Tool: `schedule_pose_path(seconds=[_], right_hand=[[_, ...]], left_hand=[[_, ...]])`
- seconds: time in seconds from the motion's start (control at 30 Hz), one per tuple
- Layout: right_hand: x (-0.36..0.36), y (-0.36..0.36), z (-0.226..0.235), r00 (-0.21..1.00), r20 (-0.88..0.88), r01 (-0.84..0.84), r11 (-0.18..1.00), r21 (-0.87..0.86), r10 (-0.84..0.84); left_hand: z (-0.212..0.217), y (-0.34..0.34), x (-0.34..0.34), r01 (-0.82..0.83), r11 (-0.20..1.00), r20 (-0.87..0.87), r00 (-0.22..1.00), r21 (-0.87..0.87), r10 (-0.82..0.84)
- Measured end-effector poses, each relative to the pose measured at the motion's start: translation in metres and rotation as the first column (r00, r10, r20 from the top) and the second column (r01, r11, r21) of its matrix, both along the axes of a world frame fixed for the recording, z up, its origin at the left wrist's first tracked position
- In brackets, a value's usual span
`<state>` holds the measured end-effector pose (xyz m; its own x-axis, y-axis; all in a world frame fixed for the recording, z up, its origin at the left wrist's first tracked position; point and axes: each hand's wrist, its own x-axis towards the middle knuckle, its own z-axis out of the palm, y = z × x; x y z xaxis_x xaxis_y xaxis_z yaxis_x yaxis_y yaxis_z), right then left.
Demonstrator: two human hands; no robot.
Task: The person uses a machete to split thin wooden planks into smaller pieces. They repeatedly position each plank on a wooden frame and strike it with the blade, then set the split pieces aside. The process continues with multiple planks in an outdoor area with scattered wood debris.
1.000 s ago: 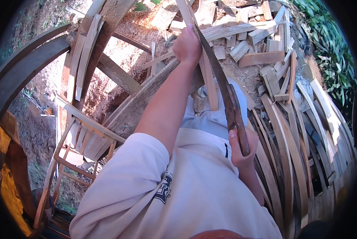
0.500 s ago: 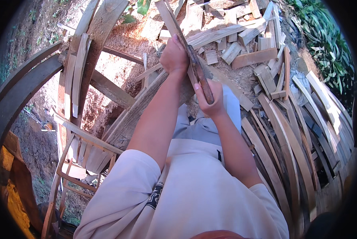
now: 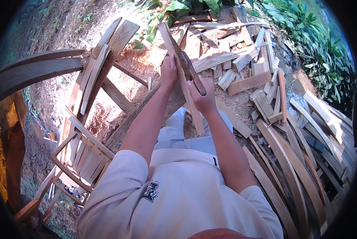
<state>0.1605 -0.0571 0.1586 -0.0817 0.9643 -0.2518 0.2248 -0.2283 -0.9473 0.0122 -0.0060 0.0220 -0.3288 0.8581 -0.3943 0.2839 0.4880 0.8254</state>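
Hands, two, both closed on work held in front of the chest. Left hand (image 3: pixel 169 71) grips a long pale wooden slat (image 3: pixel 182 75), which runs from beyond the hands back toward the lap. Right hand (image 3: pixel 202 97) grips a dark blade-like tool (image 3: pixel 193 73), laid against the slat's right side. Offcut pile (image 3: pixel 242 59): beyond the slat, on bare earth. Curved planks (image 3: pixel 294 167): right of the slat. Slatted wooden frame (image 3: pixel 81 159): left of the slat.

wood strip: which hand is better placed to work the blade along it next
Right, likely: the right hand already grips the blade against the wood strip, while the left hand only steadies it.
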Motion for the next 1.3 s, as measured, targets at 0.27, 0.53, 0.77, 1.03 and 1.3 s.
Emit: schedule_pose_path(seconds=[0.27,0.53,0.77,1.03,1.3], right_hand=[[0.028,-0.026,0.151,0.948,-0.315,0.084,0.994,0.075,-0.056],[0.077,-0.056,0.246,0.633,-0.762,0.034,0.989,-0.146,-0.134],[0.102,-0.077,0.279,0.519,-0.84,0.003,0.983,-0.184,-0.159],[0.127,-0.077,0.294,0.287,-0.938,-0.128,0.963,-0.237,-0.193],[0.132,-0.069,0.317,0.39,-0.888,-0.015,0.963,-0.27,-0.243]], left_hand=[[0.21,-0.117,0.046,0.077,0.996,0.775,0.631,-0.042,-0.016],[0.276,-0.17,0.085,-0.112,0.98,0.641,0.767,0.163,-0.019],[0.302,-0.196,0.072,-0.001,0.949,0.328,0.938,0.316,-0.109],[0.286,-0.202,0.068,0.066,0.86,-0.01,0.997,0.507,-0.071],[0.298,-0.226,0.048,0.032,0.954,0.421,0.893,0.298,-0.161]])
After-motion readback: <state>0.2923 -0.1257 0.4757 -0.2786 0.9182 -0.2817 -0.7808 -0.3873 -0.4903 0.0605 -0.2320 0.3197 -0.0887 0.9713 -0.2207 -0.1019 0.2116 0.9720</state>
